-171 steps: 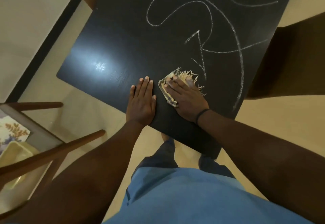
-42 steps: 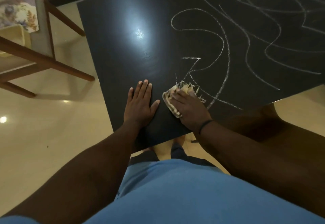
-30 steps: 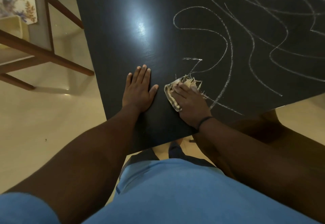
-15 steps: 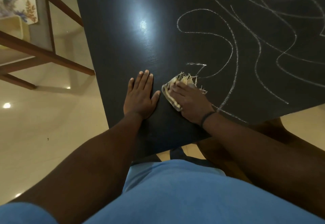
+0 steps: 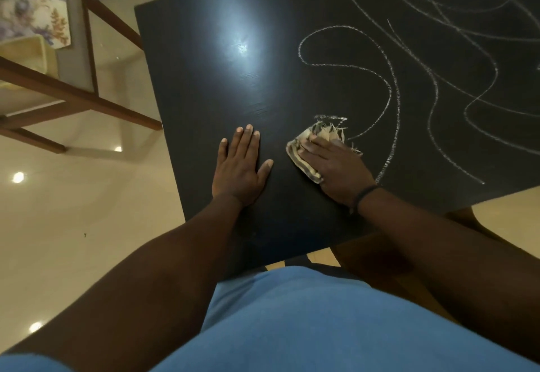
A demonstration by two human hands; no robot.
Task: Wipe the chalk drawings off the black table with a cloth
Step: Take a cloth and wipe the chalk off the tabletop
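Note:
The black table (image 5: 204, 85) fills the upper middle and right of the head view. White chalk lines (image 5: 391, 88) loop across its right half; the left half is bare and shiny. A folded beige cloth (image 5: 306, 149) with frayed edges lies near the table's front edge. My right hand (image 5: 336, 167) presses flat on the cloth, fingers straight, at the lower end of a short chalk zigzag. My left hand (image 5: 242, 167) rests flat on the bare table, just left of the cloth, fingers straight.
A wooden chair frame (image 5: 73, 94) stands on the cream floor at the left, with a floral cushion (image 5: 38, 18) beyond it. A dark wooden chair seat (image 5: 388, 254) sits under my right forearm, at the table's front right edge.
My right hand has kept rubbing the cloth near the zigzag, and more of the zigzag's lower strokes are gone. My left hand stays flat on the table. My head shifted slightly.

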